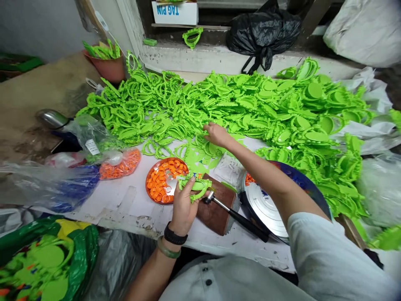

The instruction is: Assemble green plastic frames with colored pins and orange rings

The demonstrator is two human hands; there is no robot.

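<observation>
1. Grip state: the left grip (pixel 184 209) is clamped on a lime-green moulded plastic frame (pixel 194 184), with the fingers curled round it. The frame is held just above a brown wooden block (pixel 216 211)
2. The right grip (pixel 217 134) lies forward of the left grip, with its fingertips (pixel 208 128) on the near edge of a heap of lime-green plastic frames (pixel 250 100). Whether it is clamped on a frame cannot be told
3. Tooling: a black-handled hammer (pixel 241 219) lies to the right of the left grip, its steel head on the wooden block
4. Stock on hand: the heap spreads across the worktop (pixel 125 205) beyond both grips. Loose frames and flat green offcuts (pixel 200 159) lie between the grips
5. Orange plastic rings (pixel 164 179) fill much of a round copper-coloured dish (pixel 149 184) just beyond the left grip. A bag of orange rings (pixel 120 164) lies further left. Whether any frame carries a ring cannot be told
6. Markings: a white carton (pixel 174 13) far beyond the heap reads "TAG PIN" in blue. A small white label (pixel 92 147) on a clear plastic bag (pixel 79 133) is illegible, and no brand can be read
</observation>
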